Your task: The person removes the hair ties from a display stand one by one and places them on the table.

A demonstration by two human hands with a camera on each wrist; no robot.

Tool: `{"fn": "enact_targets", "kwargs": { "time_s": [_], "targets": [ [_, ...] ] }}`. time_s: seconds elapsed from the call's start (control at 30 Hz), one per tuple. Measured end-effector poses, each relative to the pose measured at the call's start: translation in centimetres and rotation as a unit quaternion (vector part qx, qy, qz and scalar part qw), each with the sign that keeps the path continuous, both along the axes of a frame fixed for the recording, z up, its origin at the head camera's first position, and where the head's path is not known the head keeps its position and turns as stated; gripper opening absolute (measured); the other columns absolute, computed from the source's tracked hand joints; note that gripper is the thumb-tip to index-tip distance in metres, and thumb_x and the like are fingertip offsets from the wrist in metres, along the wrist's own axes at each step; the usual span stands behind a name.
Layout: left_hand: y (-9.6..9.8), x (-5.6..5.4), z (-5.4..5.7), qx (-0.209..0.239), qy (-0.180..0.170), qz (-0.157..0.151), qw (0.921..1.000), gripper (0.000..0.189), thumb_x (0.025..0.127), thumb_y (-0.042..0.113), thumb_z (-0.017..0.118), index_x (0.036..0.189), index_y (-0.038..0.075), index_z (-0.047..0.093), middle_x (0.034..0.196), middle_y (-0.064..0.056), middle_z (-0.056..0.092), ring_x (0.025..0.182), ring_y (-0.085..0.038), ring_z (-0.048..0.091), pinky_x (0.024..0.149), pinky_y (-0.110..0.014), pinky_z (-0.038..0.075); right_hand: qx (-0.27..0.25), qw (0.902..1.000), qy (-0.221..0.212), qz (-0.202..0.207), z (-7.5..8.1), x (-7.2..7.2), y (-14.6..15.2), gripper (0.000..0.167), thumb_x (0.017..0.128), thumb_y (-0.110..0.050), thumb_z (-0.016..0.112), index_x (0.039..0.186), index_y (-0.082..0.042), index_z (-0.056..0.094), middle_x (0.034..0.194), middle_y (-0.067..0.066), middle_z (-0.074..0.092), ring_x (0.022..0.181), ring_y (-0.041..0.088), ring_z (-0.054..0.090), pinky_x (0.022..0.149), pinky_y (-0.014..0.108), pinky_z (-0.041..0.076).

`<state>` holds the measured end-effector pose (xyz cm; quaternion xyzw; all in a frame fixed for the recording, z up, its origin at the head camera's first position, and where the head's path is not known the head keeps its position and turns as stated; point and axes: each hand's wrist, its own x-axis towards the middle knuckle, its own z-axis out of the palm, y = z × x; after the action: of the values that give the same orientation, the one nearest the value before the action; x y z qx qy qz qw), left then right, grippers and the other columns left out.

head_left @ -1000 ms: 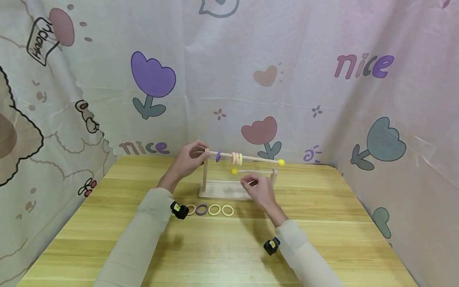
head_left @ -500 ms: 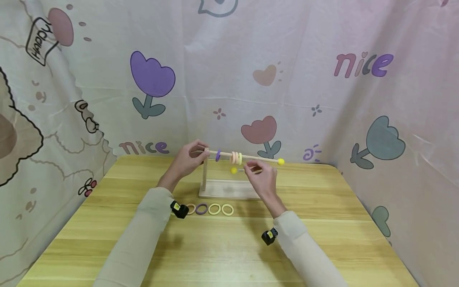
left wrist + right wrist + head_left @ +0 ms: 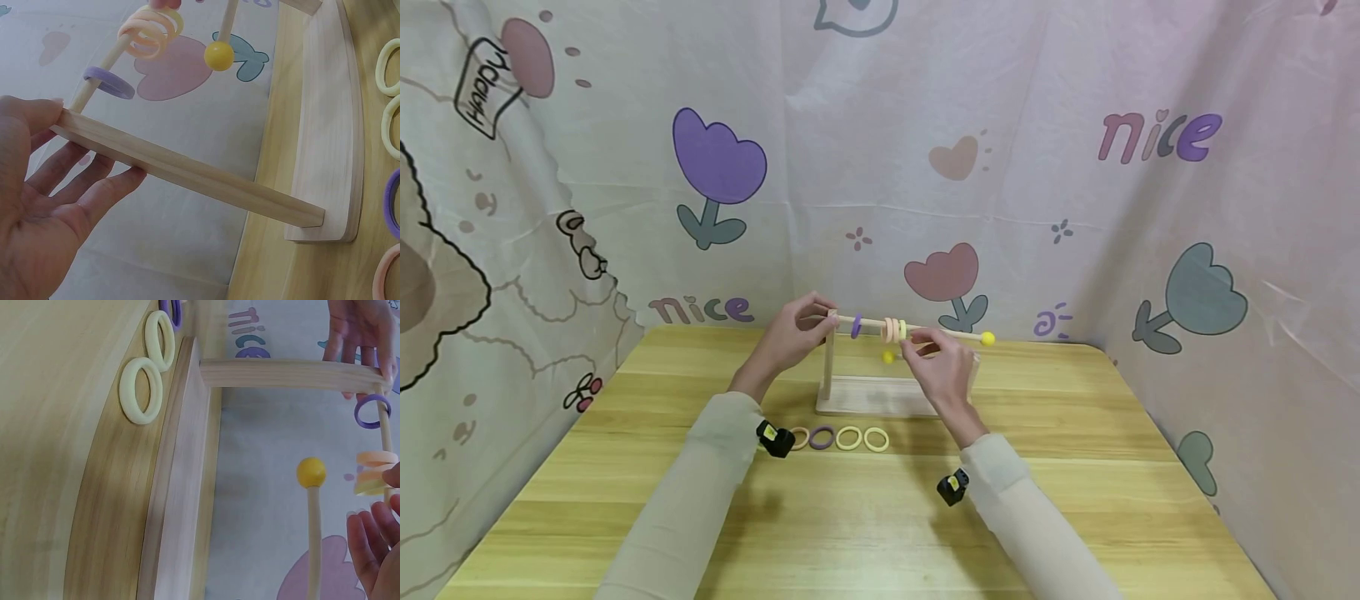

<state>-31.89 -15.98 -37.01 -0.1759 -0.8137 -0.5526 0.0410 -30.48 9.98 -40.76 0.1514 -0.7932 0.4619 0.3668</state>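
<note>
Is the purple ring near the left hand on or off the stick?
On: the stick passes through the purple ring, beside the left hand.

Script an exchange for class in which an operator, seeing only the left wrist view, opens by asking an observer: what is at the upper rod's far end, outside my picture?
Observer: In the head view, a yellow ball caps the upper rod.
Operator: I see only a scrap of the right hand. Where does its arm come from?
Observer: From the lower right of the head view, in a pale sleeve.
Operator: My edge cuts off two pale yellow rings. Are they whole?
Observer: Yes, the right wrist view shows both as complete hoops.
</note>
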Motion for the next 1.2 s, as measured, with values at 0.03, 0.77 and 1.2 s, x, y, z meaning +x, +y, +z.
{"fn": "enact_targets", "kwargs": {
  "time_s": [0.03, 0.77, 1.2],
  "targets": [
    [0.0, 0.0, 0.0, 0.002, 0.0, -0.001, 1.0, 0.033, 0.103, 0.028, 0.064, 0.126, 0.004, 0.06, 0.132, -0.019, 0.065, 0.13, -0.039, 0.064, 0.102, -0.053, 0.058, 0.003, 1.0, 0.003, -0.006, 0.0, 0.0, -0.1, 0.01, 0.08, -0.012, 0.083, 0.086, -0.004, 0.079, 0.08, 0.011, 0.079, 0.063, 0.025, 0.076, 0.057, 0.028, 0.062],
    [0.1, 0.1, 0.0, 0.005, 0.004, 0.001, 1.0, 0.026, 0.103, 0.025, 0.064, 0.123, 0.008, 0.061, 0.131, -0.021, 0.066, 0.127, -0.04, 0.065, 0.1, -0.053, 0.059, -0.037, 0.9989, 0.007, -0.029, -0.4, 0.0, 0.3, 0.008, 0.083, -0.001, 0.076, 0.09, 0.001, 0.079, 0.079, 0.014, 0.079, 0.059, 0.027, 0.073, 0.057, 0.003, 0.048],
    [0.1, 0.1, 0.0, 0.002, 0.005, 0.001, 1.0, 0.027, 0.103, 0.026, 0.064, 0.124, 0.008, 0.061, 0.132, -0.02, 0.065, 0.127, -0.039, 0.065, 0.099, -0.052, 0.059, -0.076, 0.9969, 0.005, -0.015, -0.3, -0.1, 1.8, 0.01, 0.083, 0.002, 0.074, 0.091, 0.005, 0.079, 0.083, 0.021, 0.078, 0.062, 0.035, 0.074, 0.059, 0.002, 0.05]
  ]
}}
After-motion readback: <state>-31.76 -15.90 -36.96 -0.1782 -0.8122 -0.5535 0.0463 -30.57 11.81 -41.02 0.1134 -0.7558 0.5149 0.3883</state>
